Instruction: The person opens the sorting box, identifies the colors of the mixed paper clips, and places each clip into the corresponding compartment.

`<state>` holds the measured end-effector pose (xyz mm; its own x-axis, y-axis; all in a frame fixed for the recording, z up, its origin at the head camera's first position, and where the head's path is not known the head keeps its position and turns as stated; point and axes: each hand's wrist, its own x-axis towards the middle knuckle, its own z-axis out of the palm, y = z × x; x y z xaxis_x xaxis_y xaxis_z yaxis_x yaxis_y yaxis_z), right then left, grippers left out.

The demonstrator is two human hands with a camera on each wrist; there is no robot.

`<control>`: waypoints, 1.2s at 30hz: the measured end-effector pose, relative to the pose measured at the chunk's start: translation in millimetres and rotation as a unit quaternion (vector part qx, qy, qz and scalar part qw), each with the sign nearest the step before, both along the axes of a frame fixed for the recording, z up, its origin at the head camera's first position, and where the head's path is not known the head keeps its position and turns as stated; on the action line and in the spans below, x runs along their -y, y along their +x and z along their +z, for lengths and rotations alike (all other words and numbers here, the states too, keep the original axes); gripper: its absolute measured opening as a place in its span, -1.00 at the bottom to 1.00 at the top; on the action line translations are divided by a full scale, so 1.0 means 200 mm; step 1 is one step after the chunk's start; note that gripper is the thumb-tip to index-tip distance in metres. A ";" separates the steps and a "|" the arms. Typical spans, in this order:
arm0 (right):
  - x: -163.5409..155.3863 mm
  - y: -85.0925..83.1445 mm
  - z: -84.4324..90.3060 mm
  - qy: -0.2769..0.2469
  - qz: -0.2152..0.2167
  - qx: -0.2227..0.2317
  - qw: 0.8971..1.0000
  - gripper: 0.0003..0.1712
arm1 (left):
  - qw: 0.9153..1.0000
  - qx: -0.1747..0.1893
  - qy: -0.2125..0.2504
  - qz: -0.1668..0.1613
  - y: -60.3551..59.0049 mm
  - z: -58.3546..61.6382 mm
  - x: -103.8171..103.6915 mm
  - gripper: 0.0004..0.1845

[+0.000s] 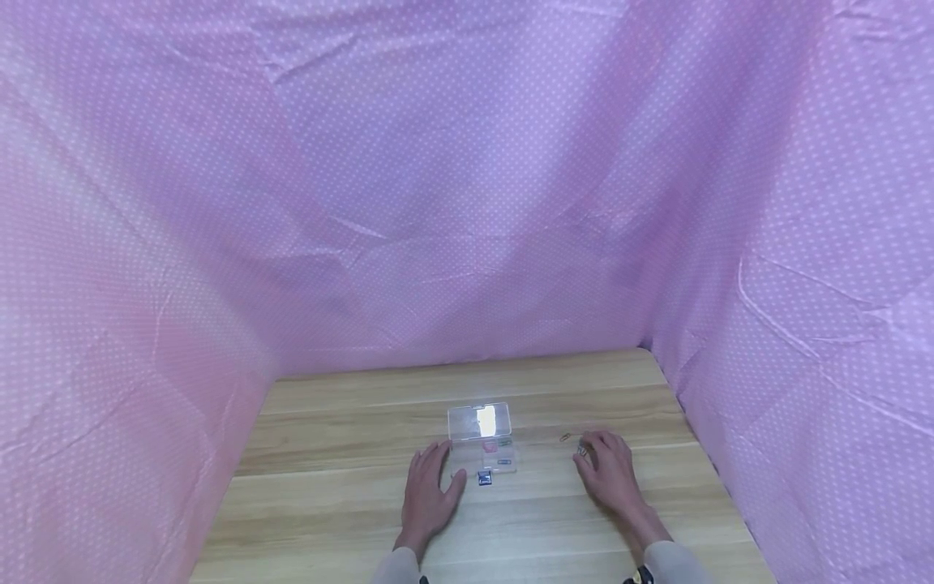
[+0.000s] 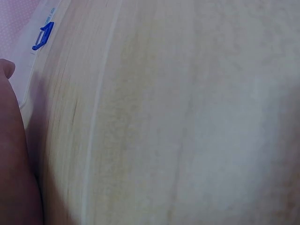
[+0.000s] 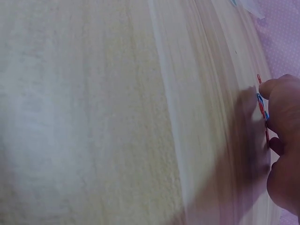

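A clear plastic box [image 1: 467,460] lies on the table with its transparent lid [image 1: 467,422] folded back. Small pink, green and blue pieces show in its right-hand compartments. A blue latch [image 1: 485,478] projects from its front edge, also visible in the left wrist view. My left hand [image 1: 429,495] rests by the box's left side, thumb and fingers spread, fingertips right at its edge. To the right of the box, my right hand [image 1: 611,470] bends over several paper clips [image 3: 261,104], red and blue, lying between thumb and fingertips. Part of them is hidden by the fingers.
One loose paper clip [image 1: 565,437] lies on the wooden table [image 1: 350,438] just left of the right hand. Pink dotted cloth [image 1: 467,203] hangs around the table's back and sides.
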<state>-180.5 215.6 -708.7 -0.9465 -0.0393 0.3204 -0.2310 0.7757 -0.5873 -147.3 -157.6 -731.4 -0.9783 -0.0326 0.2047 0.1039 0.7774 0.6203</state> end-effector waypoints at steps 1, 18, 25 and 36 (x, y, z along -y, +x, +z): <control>0.00 0.00 0.00 0.001 0.000 0.000 1.000 -0.63 | 1.000 0.001 0.000 0.000 0.00 0.00 0.00 -0.30; 0.00 -0.01 0.01 -0.001 -0.006 0.060 0.998 -0.65 | 1.000 0.015 0.006 0.004 0.00 0.01 0.00 -0.28; 0.00 -0.01 0.01 -0.004 -0.005 0.042 0.999 -0.70 | 1.000 0.016 0.005 0.004 0.00 0.01 0.00 -0.28; 0.02 0.00 0.03 -0.024 0.006 -0.013 1.000 -0.77 | 1.000 0.016 0.006 0.003 0.00 0.01 0.00 -0.28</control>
<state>-180.2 210.8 -702.5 -0.9372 -0.0342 0.3471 -0.2557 0.7443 -0.6170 -146.3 -157.5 -730.0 -0.9841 -0.0415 0.1729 0.0786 0.7709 0.6320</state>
